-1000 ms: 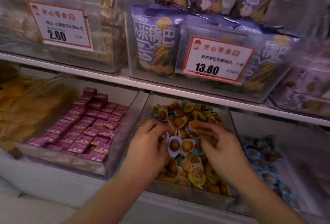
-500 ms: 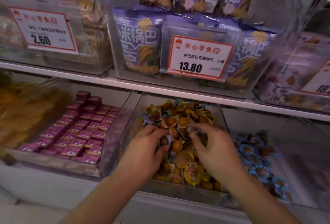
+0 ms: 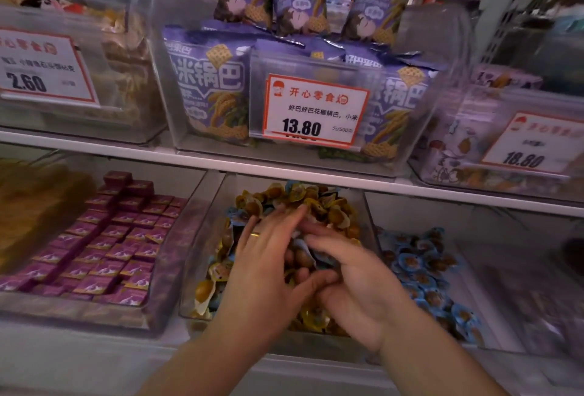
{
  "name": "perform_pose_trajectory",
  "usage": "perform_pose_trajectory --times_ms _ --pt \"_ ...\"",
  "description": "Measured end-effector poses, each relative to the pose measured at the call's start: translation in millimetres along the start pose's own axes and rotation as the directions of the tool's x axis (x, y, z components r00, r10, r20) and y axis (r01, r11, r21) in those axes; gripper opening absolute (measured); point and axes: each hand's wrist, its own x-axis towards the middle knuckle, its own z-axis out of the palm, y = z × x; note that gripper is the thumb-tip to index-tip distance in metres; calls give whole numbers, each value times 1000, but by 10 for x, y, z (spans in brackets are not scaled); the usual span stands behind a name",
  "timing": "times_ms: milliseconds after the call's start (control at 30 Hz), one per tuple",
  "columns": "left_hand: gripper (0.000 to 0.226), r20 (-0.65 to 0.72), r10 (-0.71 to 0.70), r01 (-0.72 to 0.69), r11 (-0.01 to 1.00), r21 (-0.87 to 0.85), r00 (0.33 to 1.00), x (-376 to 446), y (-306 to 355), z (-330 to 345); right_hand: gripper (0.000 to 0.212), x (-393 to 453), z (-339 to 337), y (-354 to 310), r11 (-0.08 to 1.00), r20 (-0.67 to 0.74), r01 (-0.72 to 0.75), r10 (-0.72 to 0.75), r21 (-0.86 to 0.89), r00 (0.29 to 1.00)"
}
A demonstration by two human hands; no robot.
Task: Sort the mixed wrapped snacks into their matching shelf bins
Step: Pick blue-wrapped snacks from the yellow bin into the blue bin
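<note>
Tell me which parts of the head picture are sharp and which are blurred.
Head view: the white 13.80 price tag reads sharply; the right hand smears with motion; the left hand is crisper; the right-edge clear plastic bins blur and bend.

On the upper shelf (image 3: 284,165), the middle clear container holds purple rice-crisp bags (image 3: 208,89), with more of them standing upright behind. A white price card with a red border (image 3: 316,109) reading 13.80 hangs on that container's front. Toward the shelf's left edge another price card (image 3: 41,67) reads 2.60, in front of blurred yellowish packets. Toward the right edge a third card (image 3: 534,146) reads 18.80, on a container of pale illustrated packets (image 3: 448,155). At the top right, a white perforated panel (image 3: 502,32) rises behind.
</note>
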Motion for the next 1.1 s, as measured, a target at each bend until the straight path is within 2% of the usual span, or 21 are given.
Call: perform_pose_trajectory --times_ms 100,200,267,333,400,467,500,567,667,767,900,967,1033,1100 --pt "87 105 8 -8 1000 -6 994 -19 5 19 24 -66 -180 -110 986 -128 112 -128 -126 984" --pt "62 114 38 -39 999 4 993 -48 -30 38 21 -150 -443 -366 924 -168 303 -346 -233 923" --pt "48 127 48 -57 996 71 991 -43 -87 64 23 -168 -710 -575 886 -220 340 -417 -316 882" --pt "46 188 50 -78 986 145 981 -27 -132 108 31 -146 -1053 -728 828 -340 215 -430 -518 837" --pt "47 250 71 -121 974 192 966 -26 -154 176 25 -137 -1402 -828 700 -432 11 -453 -714 780" --pt "46 301 88 -162 960 228 949 -23 -156 251 9 -163 -1680 -872 641 -463 -86 -449 -763 765" --pt "47 324 93 -178 953 244 941 -17 -156 284 9 -180 -1782 -878 631 -481 -116 -446 -767 755" --pt "48 363 101 -212 937 279 926 -7 -161 338 12 -187 -1941 -888 654 -521 -115 -470 -748 713" --pt "51 415 57 -210 919 333 908 -1 -161 358 18 -140 -1917 -918 695 -527 15 -560 -719 639" --pt "57 427 -19 -164 907 388 904 -3 -147 312 24 -18 -1669 -861 580 -390 159 -701 -799 598" --pt "57 388 -103 -91 888 450 916 -14 -108 196 24 145 -1141 -586 280 -41 283 -775 -917 631" --pt "58 379 -120 -89 867 490 918 -21 -111 123 25 213 -876 -436 84 170 329 -721 -941 671" --pt "56 361 -124 -83 857 508 924 -12 -145 34 32 293 -650 -298 -119 355 354 -576 -928 736" --pt "49 338 -122 -74 856 512 933 7 -193 -62 37 394 -495 -178 -299 432 329 -410 -896 803"
